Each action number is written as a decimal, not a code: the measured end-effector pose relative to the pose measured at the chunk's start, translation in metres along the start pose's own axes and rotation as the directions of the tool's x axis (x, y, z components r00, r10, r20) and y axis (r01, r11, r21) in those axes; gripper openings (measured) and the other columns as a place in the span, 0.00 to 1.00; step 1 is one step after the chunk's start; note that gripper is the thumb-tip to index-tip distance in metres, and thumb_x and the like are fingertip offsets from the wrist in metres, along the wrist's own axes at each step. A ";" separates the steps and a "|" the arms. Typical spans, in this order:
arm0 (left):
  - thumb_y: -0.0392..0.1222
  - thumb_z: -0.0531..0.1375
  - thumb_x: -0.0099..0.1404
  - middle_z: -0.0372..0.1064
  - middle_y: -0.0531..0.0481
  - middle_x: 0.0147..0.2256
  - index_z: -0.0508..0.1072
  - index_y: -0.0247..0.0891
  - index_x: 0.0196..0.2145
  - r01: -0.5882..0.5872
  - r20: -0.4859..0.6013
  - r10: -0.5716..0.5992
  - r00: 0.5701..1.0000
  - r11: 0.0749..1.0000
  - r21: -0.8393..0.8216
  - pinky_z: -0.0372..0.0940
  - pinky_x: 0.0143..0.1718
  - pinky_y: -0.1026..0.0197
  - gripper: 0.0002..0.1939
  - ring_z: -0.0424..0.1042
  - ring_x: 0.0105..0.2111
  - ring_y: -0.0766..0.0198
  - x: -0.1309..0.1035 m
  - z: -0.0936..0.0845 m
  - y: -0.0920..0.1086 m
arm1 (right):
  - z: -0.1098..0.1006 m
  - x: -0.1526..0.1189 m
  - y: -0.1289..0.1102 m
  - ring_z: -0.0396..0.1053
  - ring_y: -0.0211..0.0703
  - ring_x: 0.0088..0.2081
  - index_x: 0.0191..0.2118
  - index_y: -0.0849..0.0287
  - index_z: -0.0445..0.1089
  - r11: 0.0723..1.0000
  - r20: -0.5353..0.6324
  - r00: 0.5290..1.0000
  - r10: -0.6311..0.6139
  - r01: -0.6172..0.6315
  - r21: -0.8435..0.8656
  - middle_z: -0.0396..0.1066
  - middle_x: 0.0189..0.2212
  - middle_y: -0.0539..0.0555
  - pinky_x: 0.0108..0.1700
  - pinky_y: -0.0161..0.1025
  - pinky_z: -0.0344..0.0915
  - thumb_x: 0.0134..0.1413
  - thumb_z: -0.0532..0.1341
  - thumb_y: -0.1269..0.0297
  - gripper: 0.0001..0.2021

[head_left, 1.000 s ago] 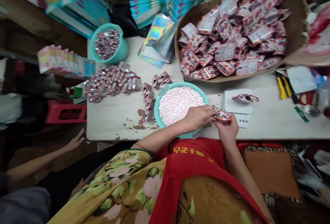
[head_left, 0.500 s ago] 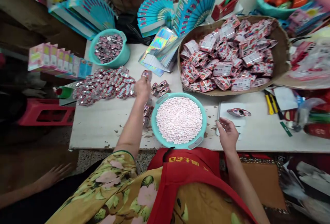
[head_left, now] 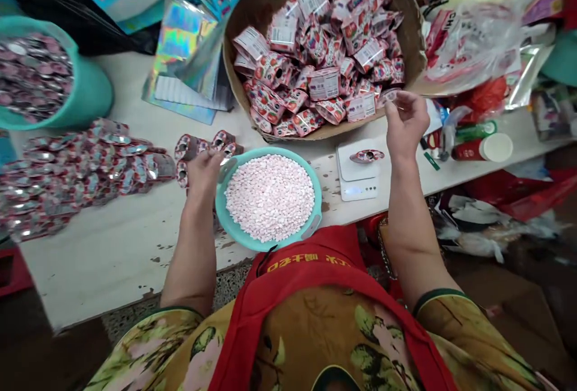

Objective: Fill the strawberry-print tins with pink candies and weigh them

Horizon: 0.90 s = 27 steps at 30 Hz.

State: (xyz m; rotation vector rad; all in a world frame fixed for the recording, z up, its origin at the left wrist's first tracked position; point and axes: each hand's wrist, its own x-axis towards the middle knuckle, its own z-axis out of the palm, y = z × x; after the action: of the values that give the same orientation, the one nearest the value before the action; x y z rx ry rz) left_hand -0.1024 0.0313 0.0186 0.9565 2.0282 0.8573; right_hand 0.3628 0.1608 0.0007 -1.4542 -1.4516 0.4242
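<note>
My left hand [head_left: 204,172] is closed in a pinch at a small group of red-and-silver candy packets [head_left: 187,146], left of the turquoise bowl; its fingertips are on one packet, partly hidden. White-pink candies [head_left: 270,197] fill the turquoise bowl [head_left: 219,214]. At the right front edge of the cardboard box [head_left: 234,87], my right hand [head_left: 408,121] pinches a strawberry-printed candy packet [head_left: 389,97]. Many similar packets [head_left: 324,83] are heaped in the box. One opened packet [head_left: 367,156] lies on the white scale [head_left: 359,191] below my right hand.
A large pile of packets [head_left: 85,178] spreads over the left of the white table [head_left: 112,253]. Behind it stands a turquoise tub [head_left: 97,90] of round silvery-pink pieces. Holographic bags [head_left: 180,42] lie left of the box. A paper cup [head_left: 496,147] lies at right.
My left hand has left the packet pile and come to the group beside the bowl. My right hand has moved from beside the scale up to the box's edge. The view has swung right.
</note>
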 end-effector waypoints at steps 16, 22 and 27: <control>0.32 0.54 0.64 0.76 0.45 0.39 0.76 0.38 0.37 -0.653 0.788 0.295 0.541 0.738 0.172 0.65 0.45 0.57 0.11 0.72 0.40 0.57 -0.075 0.187 0.083 | -0.084 -0.206 0.044 0.75 0.50 0.43 0.41 0.61 0.73 0.711 -0.072 0.708 0.703 -0.697 0.095 0.78 0.42 0.62 0.51 0.53 0.73 0.44 0.68 0.47 0.24; 0.28 0.52 0.65 0.75 0.41 0.41 0.77 0.35 0.40 -0.845 0.779 0.473 0.411 0.519 0.131 0.63 0.43 0.56 0.15 0.72 0.42 0.54 -0.086 0.284 0.128 | -0.078 -0.214 0.048 0.76 0.49 0.42 0.42 0.61 0.74 0.707 -0.035 0.712 0.701 -0.687 0.168 0.78 0.41 0.61 0.51 0.51 0.73 0.44 0.69 0.46 0.24; 0.27 0.53 0.66 0.74 0.36 0.45 0.78 0.33 0.43 -0.864 0.807 0.436 0.399 0.474 0.171 0.61 0.45 0.54 0.15 0.70 0.46 0.50 -0.089 0.324 0.145 | -0.084 -0.219 0.051 0.76 0.49 0.43 0.42 0.61 0.74 0.702 -0.018 0.715 0.699 -0.682 0.203 0.79 0.41 0.61 0.52 0.51 0.73 0.45 0.69 0.47 0.24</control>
State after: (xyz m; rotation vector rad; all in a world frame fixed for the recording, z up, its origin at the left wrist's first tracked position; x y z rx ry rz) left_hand 0.2529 0.1136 -0.0049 2.2277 1.1354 0.1101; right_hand 0.4101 -0.0567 -0.0880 -1.8113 -0.7039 0.9155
